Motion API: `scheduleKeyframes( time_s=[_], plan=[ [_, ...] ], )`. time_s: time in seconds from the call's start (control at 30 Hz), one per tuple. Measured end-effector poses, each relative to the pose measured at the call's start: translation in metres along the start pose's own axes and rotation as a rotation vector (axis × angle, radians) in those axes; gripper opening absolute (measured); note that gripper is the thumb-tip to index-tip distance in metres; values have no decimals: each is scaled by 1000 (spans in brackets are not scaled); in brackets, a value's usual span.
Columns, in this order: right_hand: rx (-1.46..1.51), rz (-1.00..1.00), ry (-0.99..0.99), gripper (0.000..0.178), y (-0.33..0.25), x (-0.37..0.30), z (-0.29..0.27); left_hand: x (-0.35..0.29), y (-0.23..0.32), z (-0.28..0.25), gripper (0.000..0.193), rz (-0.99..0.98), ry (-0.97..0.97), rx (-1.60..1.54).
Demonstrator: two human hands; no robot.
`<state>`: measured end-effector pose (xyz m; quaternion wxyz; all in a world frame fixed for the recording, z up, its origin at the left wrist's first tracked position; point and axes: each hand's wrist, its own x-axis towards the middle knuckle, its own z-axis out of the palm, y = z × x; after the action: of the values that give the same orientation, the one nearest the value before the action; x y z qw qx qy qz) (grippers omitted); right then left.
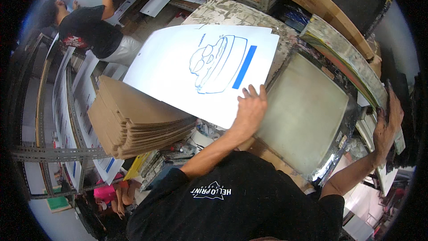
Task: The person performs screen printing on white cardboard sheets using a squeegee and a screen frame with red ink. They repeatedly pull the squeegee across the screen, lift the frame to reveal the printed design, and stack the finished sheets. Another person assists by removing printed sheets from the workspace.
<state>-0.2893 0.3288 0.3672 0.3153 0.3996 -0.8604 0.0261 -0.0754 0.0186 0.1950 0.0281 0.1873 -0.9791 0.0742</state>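
My left hand [252, 111], fingers spread, touches a white sheet [174, 62] at centre; far right, my right hand [388, 127] meets a raised frame [343, 56], grip unclear.

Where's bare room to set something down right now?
The pale panel looks bare between the left hand and the thick frame at the right hand; so does the stained tabletop beyond the white sheets. It's crowded nearer left, with the cardboard stack.

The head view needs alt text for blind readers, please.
A person's left hand touches the right edge of a white sheet with a blue line drawing; the right hand is at a long frame. Stacked cardboard lies left; another person holds a sheet.
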Motion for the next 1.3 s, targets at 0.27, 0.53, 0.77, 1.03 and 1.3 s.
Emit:
scheduleKeyframes(
  time_s=[0.27,0.53,0.77,1.03,1.3],
  plan=[
    [58,17,65,49,-12,7,-4,3,147,25,59,277,-323,-250],
    [92,30,108,53,-19,13,-10,35,79,62,77,417,-100,-1061],
    [169,1,141,51,-23,17,-13,104,-79,165,100,-64,-304,-195],
    [103,4,98,49,-13,12,-15,164,10,170,102,201,-281,-282],
    [142,-23,130,52,-5,15,-13,198,75,166,104,233,-285,-268]
  ],
)
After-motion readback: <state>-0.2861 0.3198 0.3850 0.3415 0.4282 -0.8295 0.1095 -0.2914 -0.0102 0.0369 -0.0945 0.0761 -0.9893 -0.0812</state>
